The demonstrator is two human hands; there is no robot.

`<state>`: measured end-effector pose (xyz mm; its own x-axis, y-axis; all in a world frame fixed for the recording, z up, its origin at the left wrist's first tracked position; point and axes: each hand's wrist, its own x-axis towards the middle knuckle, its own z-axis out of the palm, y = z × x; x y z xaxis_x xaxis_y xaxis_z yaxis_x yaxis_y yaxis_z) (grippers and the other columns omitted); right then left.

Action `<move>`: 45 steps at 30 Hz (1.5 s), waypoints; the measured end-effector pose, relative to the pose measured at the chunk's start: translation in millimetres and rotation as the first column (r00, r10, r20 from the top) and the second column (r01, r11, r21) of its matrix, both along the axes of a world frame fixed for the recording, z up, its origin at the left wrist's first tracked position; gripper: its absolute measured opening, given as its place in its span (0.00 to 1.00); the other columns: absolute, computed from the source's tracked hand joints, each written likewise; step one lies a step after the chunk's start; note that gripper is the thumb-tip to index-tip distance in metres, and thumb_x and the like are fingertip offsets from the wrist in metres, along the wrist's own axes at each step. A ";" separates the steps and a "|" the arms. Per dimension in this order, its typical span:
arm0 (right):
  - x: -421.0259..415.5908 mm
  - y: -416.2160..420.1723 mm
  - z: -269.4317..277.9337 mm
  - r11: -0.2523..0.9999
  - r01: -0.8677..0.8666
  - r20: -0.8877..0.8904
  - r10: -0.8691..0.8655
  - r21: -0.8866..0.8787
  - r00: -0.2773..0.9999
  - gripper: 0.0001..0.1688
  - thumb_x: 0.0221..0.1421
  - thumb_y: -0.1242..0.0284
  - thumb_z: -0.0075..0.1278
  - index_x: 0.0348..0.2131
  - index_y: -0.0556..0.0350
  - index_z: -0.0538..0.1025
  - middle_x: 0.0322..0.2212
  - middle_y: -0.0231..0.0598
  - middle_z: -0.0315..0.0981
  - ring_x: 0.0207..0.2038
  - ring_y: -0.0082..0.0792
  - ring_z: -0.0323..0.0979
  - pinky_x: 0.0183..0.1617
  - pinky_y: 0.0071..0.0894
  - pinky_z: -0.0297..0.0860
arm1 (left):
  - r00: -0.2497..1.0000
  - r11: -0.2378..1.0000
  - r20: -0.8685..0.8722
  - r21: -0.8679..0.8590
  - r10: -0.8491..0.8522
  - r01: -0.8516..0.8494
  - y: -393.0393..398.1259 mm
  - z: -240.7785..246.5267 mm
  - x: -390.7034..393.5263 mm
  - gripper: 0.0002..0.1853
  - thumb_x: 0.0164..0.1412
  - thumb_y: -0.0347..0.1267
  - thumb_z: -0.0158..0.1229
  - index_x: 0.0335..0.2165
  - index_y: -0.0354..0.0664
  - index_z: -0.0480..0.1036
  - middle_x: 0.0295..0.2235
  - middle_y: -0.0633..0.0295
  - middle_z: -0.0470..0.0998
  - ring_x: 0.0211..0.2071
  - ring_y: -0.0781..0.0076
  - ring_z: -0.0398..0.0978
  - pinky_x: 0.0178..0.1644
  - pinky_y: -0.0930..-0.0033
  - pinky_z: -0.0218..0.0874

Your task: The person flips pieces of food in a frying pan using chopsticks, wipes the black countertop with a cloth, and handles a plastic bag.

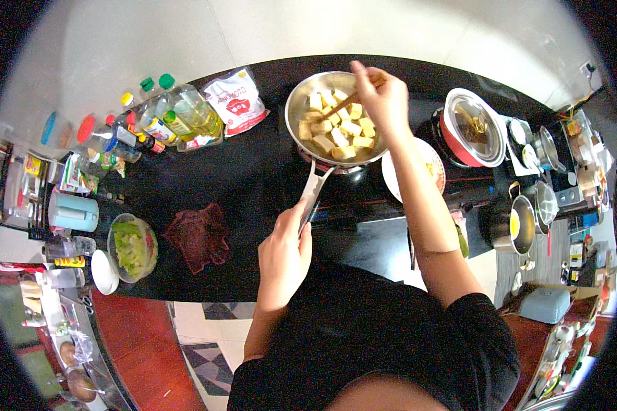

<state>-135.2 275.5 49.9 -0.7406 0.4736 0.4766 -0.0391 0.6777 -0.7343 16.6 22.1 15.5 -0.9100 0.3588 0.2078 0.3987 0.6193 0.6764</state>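
Note:
A steel frying pan sits over a burner, with many pale yellow cubes, apparently tofu, spread across its bottom. My left hand is closed around the pan's long metal handle. Above the pan's right side, my right hand holds wooden chopsticks, whose tips reach down among the cubes left of the pan's middle. Partly under my right forearm lies a white plate with some food on it, mostly hidden.
Right of the pan stands a red pot with a glass lid. Oil bottles and a white plastic bag are at the back left. A bowl of green leaves and a brown cloth lie on the black counter. Farther right is a steel pot.

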 end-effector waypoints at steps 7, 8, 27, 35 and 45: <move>-3.0 18.6 15.7 0.960 -0.002 -0.038 -0.009 -0.281 0.999 0.26 0.58 0.55 0.51 0.20 0.58 0.78 0.13 0.39 0.74 0.17 0.29 0.74 0.26 0.29 0.69 | 0.996 0.997 0.087 0.067 0.025 -0.031 2.6 5.2 -0.6 0.20 0.59 0.27 0.53 0.51 0.43 0.67 0.44 0.49 0.75 0.41 0.49 0.76 0.42 0.58 0.70; -9.3 19.4 12.0 0.977 0.012 -0.049 -0.023 -0.214 0.999 0.27 0.58 0.54 0.50 0.20 0.58 0.78 0.13 0.39 0.73 0.18 0.29 0.75 0.26 0.30 0.69 | 0.996 0.998 0.090 0.057 0.023 -0.028 2.9 4.8 0.3 0.20 0.59 0.27 0.53 0.51 0.43 0.67 0.44 0.49 0.75 0.41 0.49 0.76 0.42 0.58 0.70; -48.7 9.2 -5.0 0.999 0.044 0.128 -0.043 -0.004 0.991 0.29 0.60 0.54 0.49 0.18 0.61 0.77 0.11 0.38 0.73 0.17 0.26 0.77 0.25 0.24 0.72 | 0.996 0.999 0.086 0.041 0.013 -0.016 2.1 6.0 -0.5 0.19 0.59 0.27 0.53 0.50 0.41 0.67 0.44 0.48 0.75 0.41 0.48 0.76 0.43 0.58 0.69; -30.2 -4.0 -4.3 0.932 -0.354 -0.068 0.349 -0.080 0.935 0.26 0.57 0.56 0.53 0.21 0.62 0.77 0.13 0.40 0.72 0.17 0.29 0.72 0.25 0.28 0.67 | 0.993 0.999 0.115 0.036 0.022 -0.027 2.5 7.4 0.1 0.20 0.59 0.27 0.53 0.51 0.43 0.67 0.44 0.48 0.75 0.41 0.48 0.76 0.42 0.57 0.69; 5.3 12.8 -12.6 0.895 -0.443 -0.010 0.443 -0.045 0.896 0.16 0.56 0.64 0.55 0.26 0.61 0.79 0.21 0.42 0.77 0.23 0.30 0.75 0.29 0.28 0.69 | 0.995 0.998 0.098 0.055 0.023 -0.029 3.0 7.1 -0.2 0.20 0.59 0.27 0.53 0.51 0.43 0.67 0.45 0.49 0.75 0.42 0.49 0.76 0.43 0.58 0.69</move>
<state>-130.0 288.3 37.2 -0.8790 0.1172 0.4622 -0.3275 0.5562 -0.7638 16.4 25.2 22.6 -0.9357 0.3251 0.1371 0.3137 0.5886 0.7451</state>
